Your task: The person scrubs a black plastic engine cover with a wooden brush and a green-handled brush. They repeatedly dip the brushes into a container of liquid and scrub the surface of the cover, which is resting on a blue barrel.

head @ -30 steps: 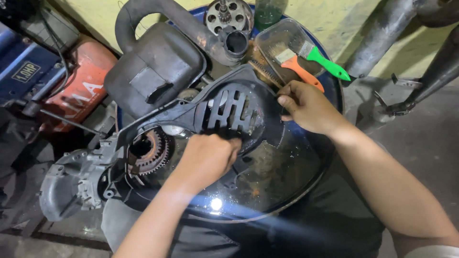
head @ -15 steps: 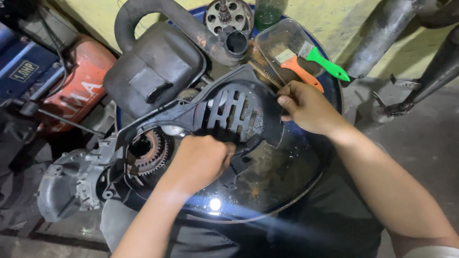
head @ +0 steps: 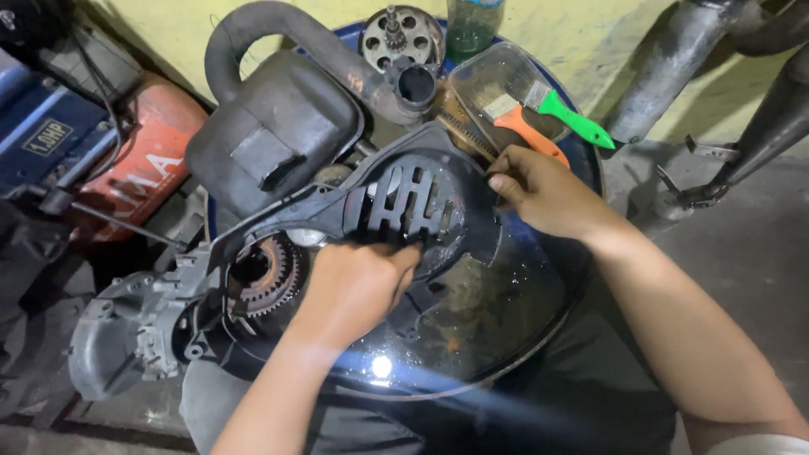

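Observation:
A black slotted plastic cover (head: 404, 198) lies tilted over a round black basin (head: 472, 371) with wet, dirty liquid in it. My right hand (head: 543, 194) grips the cover's right edge, thumb on top. My left hand (head: 358, 282) is a closed fist pressed against the lower edge of the cover's grille; whatever is inside the fist is hidden. The cover's left end reaches over a grey engine case (head: 126, 337) with a toothed ring (head: 274, 270) showing.
A black air box with a curved hose (head: 274, 126) sits behind the cover. A clear tub (head: 484, 72) holds a green-handled brush (head: 581, 122) and an orange-handled brush (head: 531, 135). A round metal clutch part (head: 403, 34), a red machine (head: 143, 160) and grey pipes (head: 674, 67) surround the basin.
My left fist has shifted slightly left and down along the grille's lower edge. The right hand keeps its hold on the cover's edge.

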